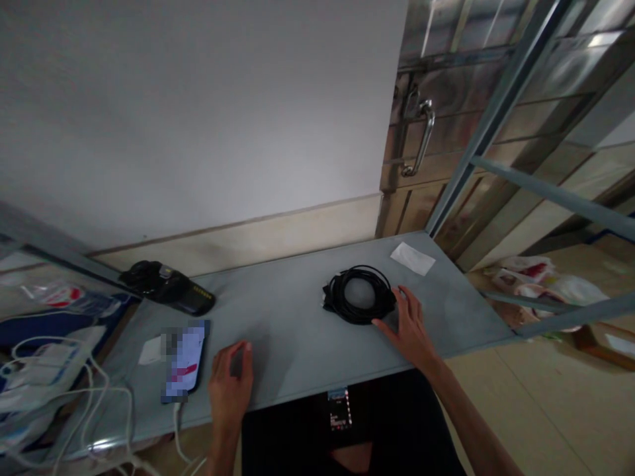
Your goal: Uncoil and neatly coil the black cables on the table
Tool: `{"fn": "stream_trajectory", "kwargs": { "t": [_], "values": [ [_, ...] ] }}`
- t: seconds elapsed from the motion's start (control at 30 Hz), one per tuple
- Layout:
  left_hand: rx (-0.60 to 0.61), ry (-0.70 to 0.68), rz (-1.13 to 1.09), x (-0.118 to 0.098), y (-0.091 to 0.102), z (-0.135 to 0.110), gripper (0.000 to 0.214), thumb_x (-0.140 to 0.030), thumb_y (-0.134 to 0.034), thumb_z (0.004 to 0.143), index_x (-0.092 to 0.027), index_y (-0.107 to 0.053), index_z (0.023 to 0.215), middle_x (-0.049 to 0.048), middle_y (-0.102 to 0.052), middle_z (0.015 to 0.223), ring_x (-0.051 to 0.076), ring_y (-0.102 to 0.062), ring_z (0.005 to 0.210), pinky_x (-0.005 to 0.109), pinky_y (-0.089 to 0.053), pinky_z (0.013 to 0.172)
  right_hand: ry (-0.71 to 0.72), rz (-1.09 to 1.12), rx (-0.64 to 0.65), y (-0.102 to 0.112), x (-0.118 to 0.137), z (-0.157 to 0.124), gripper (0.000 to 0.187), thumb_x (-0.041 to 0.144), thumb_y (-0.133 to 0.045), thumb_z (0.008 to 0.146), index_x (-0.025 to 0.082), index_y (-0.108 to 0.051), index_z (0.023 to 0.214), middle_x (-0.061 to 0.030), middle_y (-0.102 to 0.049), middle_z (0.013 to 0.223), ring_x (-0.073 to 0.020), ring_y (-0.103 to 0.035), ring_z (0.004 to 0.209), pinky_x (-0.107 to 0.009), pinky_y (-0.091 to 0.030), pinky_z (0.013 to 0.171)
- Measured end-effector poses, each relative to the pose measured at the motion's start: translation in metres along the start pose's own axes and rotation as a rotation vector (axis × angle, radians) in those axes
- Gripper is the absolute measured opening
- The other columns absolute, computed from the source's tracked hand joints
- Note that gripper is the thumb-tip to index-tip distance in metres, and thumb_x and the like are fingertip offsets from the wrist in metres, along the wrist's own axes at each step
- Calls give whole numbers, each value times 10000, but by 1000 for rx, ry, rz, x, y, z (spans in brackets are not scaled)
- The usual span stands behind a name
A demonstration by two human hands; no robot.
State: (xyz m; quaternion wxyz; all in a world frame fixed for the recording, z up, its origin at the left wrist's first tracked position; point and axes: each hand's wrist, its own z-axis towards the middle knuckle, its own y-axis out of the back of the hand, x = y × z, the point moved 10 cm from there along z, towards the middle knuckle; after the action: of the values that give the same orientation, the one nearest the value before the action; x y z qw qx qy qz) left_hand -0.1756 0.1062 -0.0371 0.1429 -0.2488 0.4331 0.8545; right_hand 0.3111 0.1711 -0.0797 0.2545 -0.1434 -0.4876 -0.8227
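Note:
A coiled black cable point(340, 299) lies flat on the grey tabletop point(282, 311), with its plug ends on the left side of the ring. My right hand point(409, 327) is at the coil's right edge, thumb and fingers spread apart around that side; the fingertips seem to touch it. My left hand point(231, 380) rests near the front edge of the table, fingers loosely curved, thumb and forefinger apart, and nothing between them. Left of it lies a phone point(187, 363) with a lit screen and a white charging cord point(177, 423) plugged in.
A black object with yellow lettering point(171, 287) lies at the back left. White paper point(413, 258) is at the back right. White cords point(94, 383) tangle at the left edge. A second phone point(340, 406) glows at my lap. Metal posts point(496, 112) frame the table; a wall stands behind.

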Motion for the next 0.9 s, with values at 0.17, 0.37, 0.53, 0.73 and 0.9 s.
{"fn": "stream_trajectory", "kwargs": {
  "t": [0.17,0.37,0.53,0.73,0.9],
  "values": [
    [-92,-12,87,-3,8,1,494,-666,-581,1104,-199,-743,1095,126,-797,1073,318,-775,1020,494,-617,977,7,48,-14,5,3,1,962,656,-697,1087,214,-260,1821,-277,-422,1743,-465,-436,1643,-721,-489,1290],
    [-107,-7,115,-3,10,-1,431,-606,-607,1109,-200,-752,1104,120,-801,1071,318,-777,1004,489,-618,952,15,79,-35,8,5,2,885,618,-694,1097,230,-318,1799,-272,-441,1733,-467,-468,1624,-741,-496,1277],
    [-108,-19,92,-2,10,-1,426,-603,-614,1104,-201,-753,1084,116,-799,1042,318,-774,987,490,-618,946,9,86,-15,4,0,2,696,535,-641,1138,222,-419,1719,-262,-451,1715,-448,-464,1622,-723,-490,1291],
    [-100,20,28,5,11,-1,445,-622,-609,1106,-203,-757,1091,119,-807,1057,322,-788,987,492,-623,939,3,103,-33,2,-5,1,583,469,-587,1160,252,-451,1683,-241,-446,1716,-421,-464,1631,-717,-490,1300],
    [-67,50,-42,15,8,-2,463,-653,-619,1094,-214,-766,1111,116,-812,1070,320,-793,995,478,-633,926,-13,93,-49,1,-6,-1,638,473,-594,1153,241,-409,1717,-240,-432,1727,-409,-463,1645,-694,-492,1315]
  ]
}}
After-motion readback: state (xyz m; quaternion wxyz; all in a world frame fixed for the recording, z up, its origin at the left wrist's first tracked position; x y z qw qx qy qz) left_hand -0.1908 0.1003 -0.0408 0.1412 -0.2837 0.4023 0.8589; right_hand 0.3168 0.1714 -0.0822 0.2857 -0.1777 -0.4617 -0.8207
